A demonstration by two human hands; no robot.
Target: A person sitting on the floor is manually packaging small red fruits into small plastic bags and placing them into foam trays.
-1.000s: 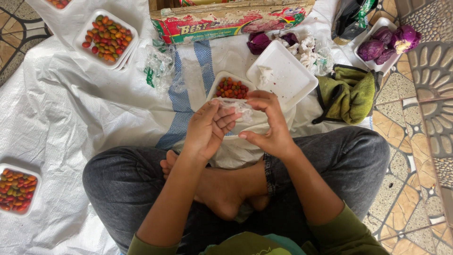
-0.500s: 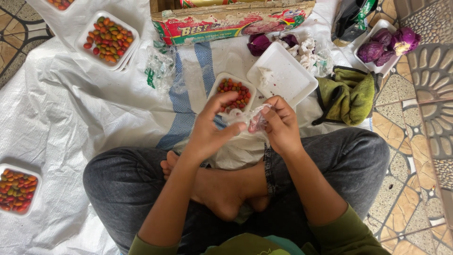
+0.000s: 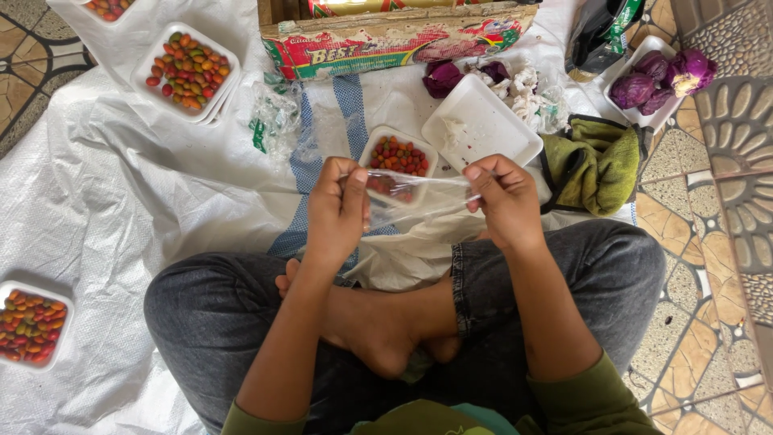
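Clear plastic film [image 3: 415, 197] between both hands

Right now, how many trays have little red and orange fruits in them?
4: one tray behind the plastic film, one upper left, one cut off at the top edge, one far left. More may lie out of view.

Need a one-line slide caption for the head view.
Seated person's left hand and right hand stretch clear plastic film over a small white tray of red-orange fruits.
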